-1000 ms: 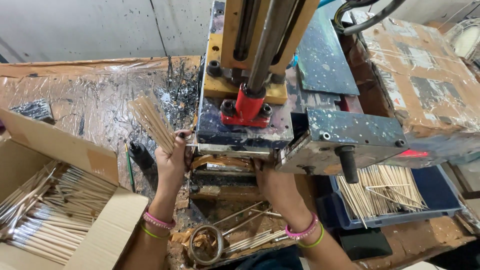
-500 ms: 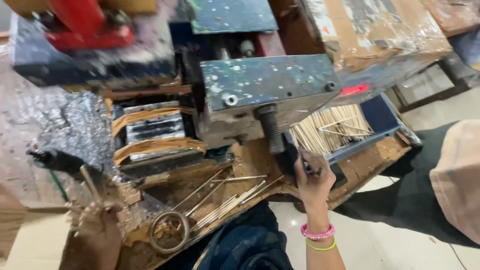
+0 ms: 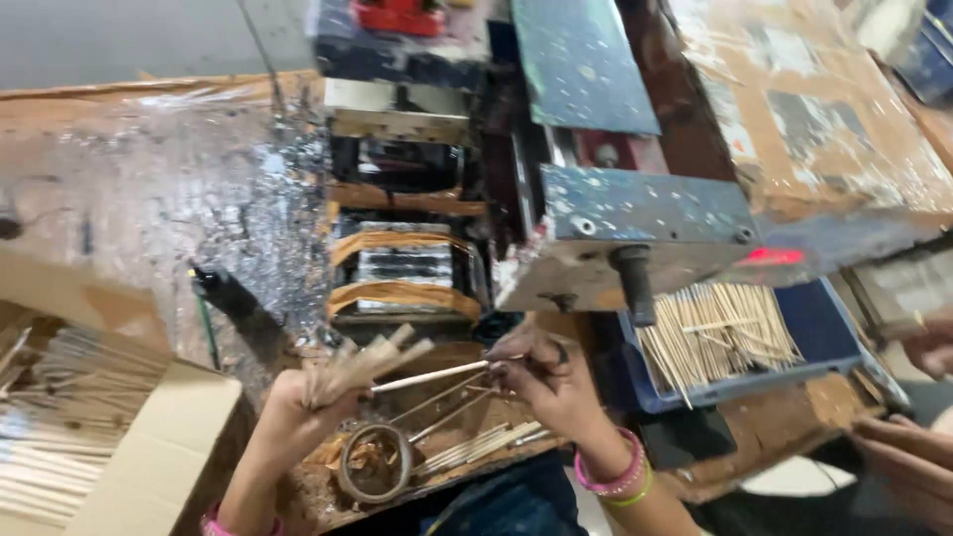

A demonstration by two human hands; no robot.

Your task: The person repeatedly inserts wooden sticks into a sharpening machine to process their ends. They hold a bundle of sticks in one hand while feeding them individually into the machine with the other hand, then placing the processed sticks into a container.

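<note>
A worker's two hands meet over a single pale stick in front of a paint-flecked press.

The left hand (image 3: 308,392) is closed around a blurred bundle of sticks (image 3: 362,362) that fans out of the fist, while the right hand (image 3: 546,377) pinches one long stick (image 3: 432,377) between fingertips, its far end reaching the bundle. Near the hands, loose sticks (image 3: 467,447) and a metal ring (image 3: 375,462) lie on the worn bench edge; motion blur makes their count hard to tell. At far left, an open cardboard box (image 3: 159,437) of sticks is cut off by the frame. To the right, a blue tray (image 3: 824,337) holds more sticks, partly hidden behind the press's black handle (image 3: 635,283). Another person's hand (image 3: 908,462) enters at the right edge, mostly out of view.
</note>
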